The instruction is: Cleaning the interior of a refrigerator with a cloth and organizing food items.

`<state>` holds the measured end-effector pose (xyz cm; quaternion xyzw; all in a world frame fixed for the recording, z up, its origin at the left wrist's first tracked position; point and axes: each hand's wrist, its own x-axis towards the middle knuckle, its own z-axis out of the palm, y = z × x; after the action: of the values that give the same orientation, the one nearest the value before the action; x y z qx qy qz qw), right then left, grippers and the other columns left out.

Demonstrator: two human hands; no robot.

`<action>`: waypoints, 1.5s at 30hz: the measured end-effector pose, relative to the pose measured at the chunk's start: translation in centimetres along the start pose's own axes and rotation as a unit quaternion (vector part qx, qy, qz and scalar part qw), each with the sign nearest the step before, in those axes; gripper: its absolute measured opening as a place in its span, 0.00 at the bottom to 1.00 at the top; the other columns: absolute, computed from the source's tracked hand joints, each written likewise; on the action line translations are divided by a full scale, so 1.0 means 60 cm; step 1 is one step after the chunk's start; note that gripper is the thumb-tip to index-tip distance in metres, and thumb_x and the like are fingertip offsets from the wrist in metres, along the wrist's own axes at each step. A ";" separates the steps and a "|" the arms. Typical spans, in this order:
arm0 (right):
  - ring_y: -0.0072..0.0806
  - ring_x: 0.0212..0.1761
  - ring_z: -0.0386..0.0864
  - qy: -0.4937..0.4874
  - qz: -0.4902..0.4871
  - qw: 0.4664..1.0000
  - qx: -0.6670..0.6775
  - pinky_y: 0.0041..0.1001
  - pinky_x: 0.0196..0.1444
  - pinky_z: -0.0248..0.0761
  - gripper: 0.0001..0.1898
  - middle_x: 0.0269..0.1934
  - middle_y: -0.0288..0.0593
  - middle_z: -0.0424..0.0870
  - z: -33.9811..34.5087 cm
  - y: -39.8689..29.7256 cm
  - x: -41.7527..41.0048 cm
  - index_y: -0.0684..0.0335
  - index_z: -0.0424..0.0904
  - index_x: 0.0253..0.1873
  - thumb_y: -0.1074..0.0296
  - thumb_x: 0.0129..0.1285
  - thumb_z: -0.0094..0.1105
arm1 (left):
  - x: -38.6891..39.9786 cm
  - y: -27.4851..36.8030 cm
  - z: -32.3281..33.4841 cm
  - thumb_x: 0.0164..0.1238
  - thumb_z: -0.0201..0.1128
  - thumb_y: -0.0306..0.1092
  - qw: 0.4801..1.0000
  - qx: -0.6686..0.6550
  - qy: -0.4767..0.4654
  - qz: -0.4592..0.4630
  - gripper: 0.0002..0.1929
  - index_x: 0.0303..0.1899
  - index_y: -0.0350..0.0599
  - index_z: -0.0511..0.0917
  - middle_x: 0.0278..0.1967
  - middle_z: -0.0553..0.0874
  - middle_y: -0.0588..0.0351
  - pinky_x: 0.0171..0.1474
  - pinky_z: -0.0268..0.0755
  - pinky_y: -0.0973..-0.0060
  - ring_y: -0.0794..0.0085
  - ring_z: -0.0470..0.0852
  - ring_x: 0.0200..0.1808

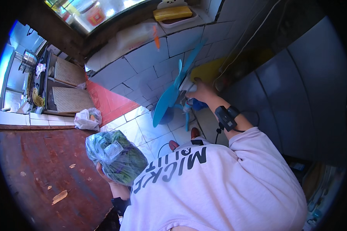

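Observation:
A clear plastic bag of leafy green vegetables, with a white label on it, rests in my left hand. That hand supports it from the near left side, and the bag hides most of the fingers. In front of me on the right stands an electric fan with bare light-blue blades and no guard. My right hand grips the pale housing behind the blades. A blue stand leg shows below the fan.
A worn red-brown wooden board with peeling spots lies at left. Beyond it are a white plastic bag and a cabinet with woven-look panels. Ahead, a tiled half wall carries a tray with a yellow block. A cord hangs at right.

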<state>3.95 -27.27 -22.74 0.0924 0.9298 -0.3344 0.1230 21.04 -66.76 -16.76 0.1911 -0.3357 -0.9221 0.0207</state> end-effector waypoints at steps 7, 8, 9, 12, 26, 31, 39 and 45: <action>0.49 0.59 0.69 -0.008 -0.048 0.996 0.076 0.33 0.59 0.62 0.49 0.55 0.64 0.69 -0.030 0.020 -0.058 0.73 0.55 0.65 0.53 0.40 0.70 | -0.010 0.002 0.058 0.55 0.55 0.47 1.000 0.002 -0.009 -0.002 0.28 0.56 0.40 0.67 0.50 0.77 0.46 0.54 0.68 0.58 0.57 0.76 0.50; 0.49 0.59 0.69 0.000 -0.043 0.996 0.079 0.33 0.59 0.62 0.49 0.55 0.64 0.69 -0.042 0.023 -0.070 0.73 0.55 0.65 0.53 0.40 0.70 | -0.008 0.000 0.064 0.55 0.55 0.46 1.000 0.007 -0.013 -0.002 0.28 0.56 0.40 0.68 0.49 0.77 0.46 0.54 0.68 0.58 0.57 0.76 0.49; 0.47 0.61 0.66 -0.010 -0.028 0.997 0.075 0.32 0.61 0.61 0.47 0.58 0.62 0.67 -0.055 0.026 -0.085 0.71 0.54 0.65 0.53 0.43 0.69 | -0.008 0.000 0.070 0.55 0.55 0.46 1.000 0.014 -0.020 -0.004 0.28 0.55 0.40 0.68 0.49 0.77 0.46 0.54 0.68 0.59 0.57 0.76 0.49; 0.43 0.62 0.65 -0.004 0.019 0.987 0.158 0.31 0.61 0.61 0.41 0.60 0.58 0.66 -0.103 0.052 -0.148 0.69 0.58 0.64 0.55 0.49 0.66 | -0.010 0.006 0.083 0.55 0.55 0.44 0.998 0.040 -0.043 -0.006 0.26 0.54 0.39 0.69 0.47 0.78 0.47 0.53 0.68 0.60 0.58 0.77 0.48; 0.29 0.32 0.77 0.313 0.171 0.609 0.709 0.32 0.28 0.72 0.21 0.37 0.42 0.78 0.097 0.033 -0.644 0.62 0.73 0.50 0.58 0.55 0.64 | 0.070 0.025 0.115 0.54 0.55 0.39 0.940 0.207 -0.254 -0.093 0.21 0.48 0.36 0.72 0.41 0.80 0.48 0.51 0.70 0.63 0.61 0.79 0.42; 0.29 0.23 0.75 0.396 0.134 0.473 0.776 0.29 0.28 0.70 0.11 0.23 0.37 0.76 0.167 0.046 -0.784 0.54 0.74 0.29 0.54 0.59 0.55 | 0.026 0.033 0.102 0.54 0.54 0.36 0.923 0.216 -0.276 -0.159 0.19 0.45 0.35 0.73 0.39 0.81 0.48 0.50 0.71 0.65 0.62 0.80 0.41; 0.27 0.24 0.77 0.407 0.276 0.549 0.676 0.27 0.25 0.70 0.16 0.27 0.38 0.77 0.263 0.086 -0.870 0.58 0.75 0.34 0.49 0.61 0.53 | -0.023 0.015 0.086 0.52 0.56 0.34 0.907 0.085 -0.281 -0.302 0.21 0.48 0.32 0.72 0.42 0.81 0.47 0.50 0.71 0.66 0.62 0.80 0.42; 0.22 0.30 0.77 0.068 0.225 0.840 0.489 0.23 0.29 0.72 0.21 0.33 0.40 0.79 0.300 0.114 -0.689 0.65 0.73 0.47 0.49 0.67 0.44 | -0.035 0.081 0.035 0.53 0.56 0.36 0.927 0.172 -0.265 -0.200 0.29 0.56 0.32 0.64 0.49 0.77 0.44 0.56 0.68 0.62 0.58 0.78 0.48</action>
<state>48.05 -37.38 -28.23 0.3694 0.6051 -0.7018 0.0700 21.76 -68.89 -11.52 0.0042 -0.4371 -0.8523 -0.2874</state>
